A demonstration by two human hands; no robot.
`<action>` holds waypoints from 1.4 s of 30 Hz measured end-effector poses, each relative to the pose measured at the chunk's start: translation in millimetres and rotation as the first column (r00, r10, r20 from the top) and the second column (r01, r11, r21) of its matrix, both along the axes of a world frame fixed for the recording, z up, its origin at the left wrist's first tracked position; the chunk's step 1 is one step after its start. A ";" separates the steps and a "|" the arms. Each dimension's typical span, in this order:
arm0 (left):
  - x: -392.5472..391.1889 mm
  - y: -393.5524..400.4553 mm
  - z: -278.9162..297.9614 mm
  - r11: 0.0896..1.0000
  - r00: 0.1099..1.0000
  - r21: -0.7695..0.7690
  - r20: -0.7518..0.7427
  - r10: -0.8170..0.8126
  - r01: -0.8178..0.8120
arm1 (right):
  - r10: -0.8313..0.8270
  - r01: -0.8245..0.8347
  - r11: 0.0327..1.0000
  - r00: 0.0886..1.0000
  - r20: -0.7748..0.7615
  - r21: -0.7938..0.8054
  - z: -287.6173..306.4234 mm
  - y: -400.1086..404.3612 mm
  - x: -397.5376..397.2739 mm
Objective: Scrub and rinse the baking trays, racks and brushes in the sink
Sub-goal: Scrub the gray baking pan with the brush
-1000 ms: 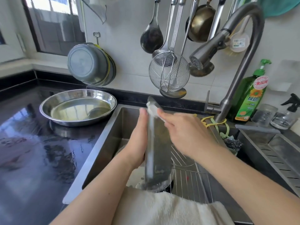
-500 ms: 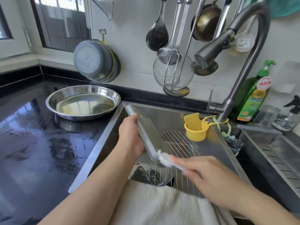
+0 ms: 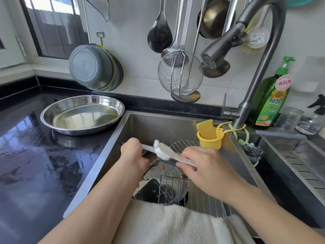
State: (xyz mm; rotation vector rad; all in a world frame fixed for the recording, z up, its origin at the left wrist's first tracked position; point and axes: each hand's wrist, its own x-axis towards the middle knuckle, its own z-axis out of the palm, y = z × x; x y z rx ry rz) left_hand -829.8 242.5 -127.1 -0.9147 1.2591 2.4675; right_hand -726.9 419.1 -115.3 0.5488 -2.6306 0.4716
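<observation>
Right over the sink, left hand grips one end of the tray, right hand pinches the soapy pad on it; slick fingers could drop it onto the racks below; faucet isn't running

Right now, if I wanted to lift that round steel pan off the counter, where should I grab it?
Probably by the flared rim of the round steel pan, from its near or left side. The pan sits flat and shallow on the black counter with no handle, and its far right edge crowds the sink.
</observation>
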 end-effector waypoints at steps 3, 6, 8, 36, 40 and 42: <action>2.1 2.8 0.7 0.996 0.994 -0.061 -0.080 -0.076 0.071 | -0.103 0.083 0.983 0.988 -0.115 -0.165 -8.1 12.8 -10.0; -3.8 5.5 -7.3 0.961 0.986 -0.258 -0.100 -0.132 0.102 | -0.212 0.173 0.911 0.975 -0.065 -0.375 -4.7 24.4 -10.7; -1.7 6.8 -8.1 0.942 0.975 -0.324 -0.163 -0.150 0.091 | -0.221 0.197 0.863 0.975 0.004 -0.466 0.3 32.1 -9.4; 10.0 22.1 -18.3 0.610 0.560 -0.769 -0.595 -0.576 -0.191 | -0.213 0.242 0.947 0.966 0.150 -0.211 -15.5 -11.9 -20.3; 13.6 25.0 -17.4 0.572 0.516 -0.789 -0.593 -0.617 -0.223 | -0.240 0.249 0.967 0.963 0.120 -0.061 -23.0 -17.6 -16.4; 13.7 23.2 -15.0 0.601 0.542 -0.772 -0.602 -0.587 -0.206 | -0.393 0.406 0.912 0.905 0.161 -0.060 -22.0 -8.3 -23.3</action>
